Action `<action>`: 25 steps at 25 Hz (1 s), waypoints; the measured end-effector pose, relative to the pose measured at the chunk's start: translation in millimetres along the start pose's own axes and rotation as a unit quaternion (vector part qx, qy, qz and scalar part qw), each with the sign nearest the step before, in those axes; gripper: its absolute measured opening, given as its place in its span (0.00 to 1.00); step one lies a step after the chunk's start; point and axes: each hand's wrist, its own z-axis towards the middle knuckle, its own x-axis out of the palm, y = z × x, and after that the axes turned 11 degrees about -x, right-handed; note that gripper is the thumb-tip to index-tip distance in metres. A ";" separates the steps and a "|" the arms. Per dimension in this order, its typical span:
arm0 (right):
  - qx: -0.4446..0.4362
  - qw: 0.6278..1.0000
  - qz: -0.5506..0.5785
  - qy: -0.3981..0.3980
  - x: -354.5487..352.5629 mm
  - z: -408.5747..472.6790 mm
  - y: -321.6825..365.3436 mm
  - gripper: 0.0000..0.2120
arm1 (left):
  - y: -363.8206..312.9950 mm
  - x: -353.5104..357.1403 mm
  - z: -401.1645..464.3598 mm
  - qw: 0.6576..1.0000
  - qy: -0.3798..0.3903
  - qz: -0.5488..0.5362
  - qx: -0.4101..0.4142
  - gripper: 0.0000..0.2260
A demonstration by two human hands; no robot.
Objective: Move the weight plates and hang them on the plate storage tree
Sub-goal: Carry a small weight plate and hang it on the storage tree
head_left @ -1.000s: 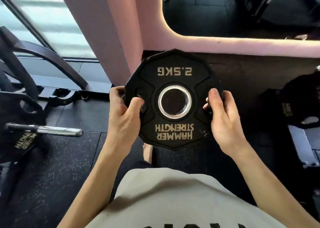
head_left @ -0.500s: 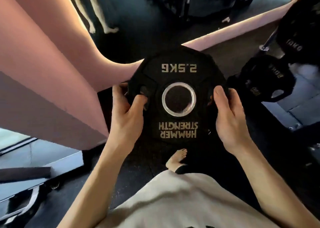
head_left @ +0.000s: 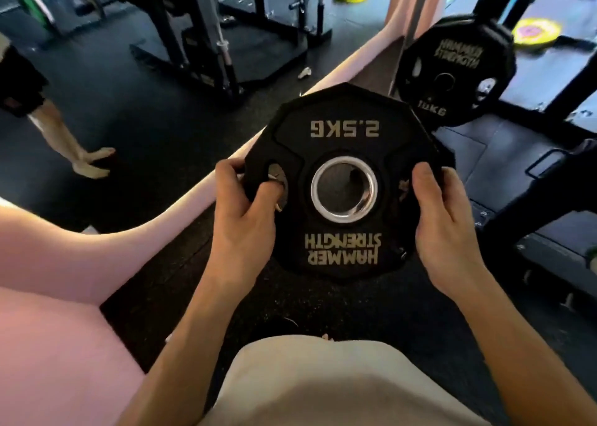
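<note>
Basically, the 2.5 kg plate (head_left: 344,141) looked light, rigid and rubber-coated, so fairly grippy. The left hand (head_left: 240,228) and right hand (head_left: 444,228) each gripped a grip slot at 9 and 3 o'clock. The 10 kg plate (head_left: 452,70) hung at 1 o'clock on the storage tree (head_left: 484,2).

One head-worn wide-angle view looks forward and down, close over the hands.

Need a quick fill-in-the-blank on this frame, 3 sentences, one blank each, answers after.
1. The plate gripped by the left hand and the right hand is marked ____ KG.
2. The brand lettering on the held plate reads HAMMER ____.
3. The black plate hanging on the storage tree beyond it is marked ____ KG.

Answers: 2.5; STRENGTH; 10
</note>
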 end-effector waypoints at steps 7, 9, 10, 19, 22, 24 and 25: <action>-0.043 0.986 -0.054 -0.152 -16.3 100.3 5.5 0.11 | -46.8 80.5 128.4 0.989 0.145 -0.016 0.031 0.07; -0.063 0.975 -0.078 -0.197 -16.3 136.9 10.6 0.11 | -66.2 104.8 171.9 0.982 0.182 -0.019 0.056 0.07; -0.078 0.969 -0.082 -0.219 -16.5 157.8 14.2 0.11 | -77.9 117.6 195.7 0.977 0.199 -0.025 0.072 0.06; -0.212 0.913 -0.089 -0.336 -34.5 312.5 98.7 0.11 | -223.9 208.0 314.9 0.929 0.274 -0.103 0.226 0.12; -0.259 0.892 -0.112 -0.352 -49.4 350.3 130.6 0.09 | -267.6 234.6 332.2 0.908 0.297 -0.128 0.265 0.13; -0.292 0.880 -0.110 -0.357 -63.5 378.3 151.9 0.11 | -299.4 252.7 342.2 0.894 0.303 -0.151 0.293 0.15; -0.305 0.876 -0.112 -0.357 -69.8 391.8 163.3 0.12 | -315.3 261.0 346.7 0.889 0.303 -0.160 0.304 0.16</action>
